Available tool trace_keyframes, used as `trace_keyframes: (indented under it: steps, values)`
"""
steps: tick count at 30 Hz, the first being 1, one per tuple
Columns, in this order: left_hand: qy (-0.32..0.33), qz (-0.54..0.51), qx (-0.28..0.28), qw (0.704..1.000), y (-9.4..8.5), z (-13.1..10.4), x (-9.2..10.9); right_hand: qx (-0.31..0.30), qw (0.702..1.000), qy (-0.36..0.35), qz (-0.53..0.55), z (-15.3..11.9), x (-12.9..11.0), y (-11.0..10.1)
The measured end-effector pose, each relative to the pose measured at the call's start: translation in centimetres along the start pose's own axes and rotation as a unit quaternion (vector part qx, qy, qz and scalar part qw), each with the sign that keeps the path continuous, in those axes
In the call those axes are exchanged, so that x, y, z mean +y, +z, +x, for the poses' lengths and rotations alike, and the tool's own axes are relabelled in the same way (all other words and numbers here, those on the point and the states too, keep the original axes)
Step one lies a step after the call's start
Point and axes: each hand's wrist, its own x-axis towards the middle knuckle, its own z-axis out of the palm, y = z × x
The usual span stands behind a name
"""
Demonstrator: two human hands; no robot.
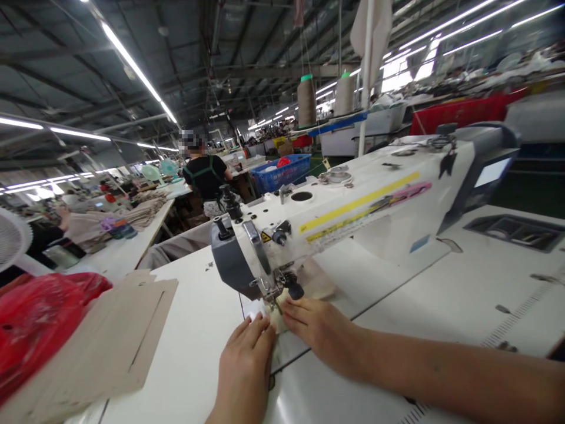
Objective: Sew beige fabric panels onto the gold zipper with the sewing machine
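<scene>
A white sewing machine [375, 200] stands on a white table [189, 330]. Under its needle area lies pale cream fabric [279, 321], with part of it behind the presser foot. My left hand [249, 353] rests flat at the fabric's left edge, fingers stretched forward just left of the needle. On the right, my right hand [320, 330] lies on the fabric with its fingertips close to the foot, its fingers extended side by side. Beige fabric [315, 282] spreads behind the foot under the machine arm.
Beige cut pieces [106, 335] and a red plastic bag [39, 324] lie at the left, near a white fan [13, 238]. Thread cones [306, 103] stand behind the machine. A person [205, 176] works beyond, beside a blue crate [282, 171].
</scene>
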Motion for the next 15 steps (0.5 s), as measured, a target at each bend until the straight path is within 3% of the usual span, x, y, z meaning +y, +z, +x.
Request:
trace_keyframes:
  steps: [6,15]
  values:
    - [0.061,0.007,-0.043,0.997,-0.2,1.3,-0.2,0.013,0.998,0.024,0.049,0.3,0.4,0.7]
    - [0.058,0.012,-0.045,0.997,1.0,1.4,-1.5,-0.021,0.994,0.06,0.089,1.1,1.6,0.6]
